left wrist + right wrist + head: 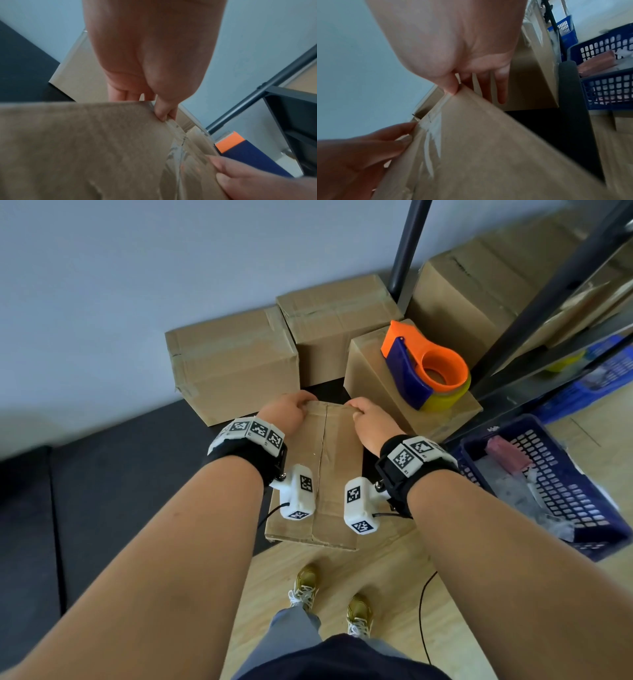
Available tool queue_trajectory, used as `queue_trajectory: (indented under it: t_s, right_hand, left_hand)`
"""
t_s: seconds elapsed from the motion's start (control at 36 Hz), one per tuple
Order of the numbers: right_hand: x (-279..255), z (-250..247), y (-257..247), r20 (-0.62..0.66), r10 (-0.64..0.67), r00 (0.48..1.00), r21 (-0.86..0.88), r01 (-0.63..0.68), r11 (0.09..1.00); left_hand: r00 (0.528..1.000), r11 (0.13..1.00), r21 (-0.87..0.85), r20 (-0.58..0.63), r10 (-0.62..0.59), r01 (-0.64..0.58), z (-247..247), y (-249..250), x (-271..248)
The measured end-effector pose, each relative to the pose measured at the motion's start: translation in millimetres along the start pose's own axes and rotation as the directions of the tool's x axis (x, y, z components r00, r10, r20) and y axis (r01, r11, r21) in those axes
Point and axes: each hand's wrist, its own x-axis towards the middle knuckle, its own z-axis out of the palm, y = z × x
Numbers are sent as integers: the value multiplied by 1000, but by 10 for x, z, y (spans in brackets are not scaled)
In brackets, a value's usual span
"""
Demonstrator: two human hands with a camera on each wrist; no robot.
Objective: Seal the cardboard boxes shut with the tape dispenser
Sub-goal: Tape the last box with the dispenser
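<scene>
A pale blue-grey wall (137,285) is seen behind the scene, evenly lit. Light wooden flooring (387,583) is laid below, bordered on the left by a dark mat (85,491). On the right, a dark metal shelving frame (534,313) is stood against the wall, with a blue plastic basket (609,525) set beside it.

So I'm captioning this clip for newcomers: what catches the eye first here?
The orange and blue tape dispenser stands out, resting on a cardboard box at right. In the middle, the left hand and right hand grip the far edge of the held box. A blue basket sits far right.
</scene>
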Motion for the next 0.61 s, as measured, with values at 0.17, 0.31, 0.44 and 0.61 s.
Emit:
queue_trajectory:
  t_s: [0.17, 0.31, 0.44, 0.61]
  right_hand:
    - [-18, 29, 40, -23, 7, 1000, 2, -7, 1000]
    - [1, -26, 49, -3, -6, 1000, 29, 7, 1000]
    - [2, -36, 41, -4, -6, 1000, 35, 6, 999]
    - [-31, -30, 31, -8, 13, 1000, 51, -12, 999]
  left_hand:
    - [993, 992, -41, -4, -121, 121, 61, 152, 10]
    - [983, 981, -82, -28, -179, 176, 114, 211, 20]
    - [988, 987, -51, -28, -152, 151, 114, 220, 17]
    - [993, 994, -33, -59, -104, 103, 121, 113, -34]
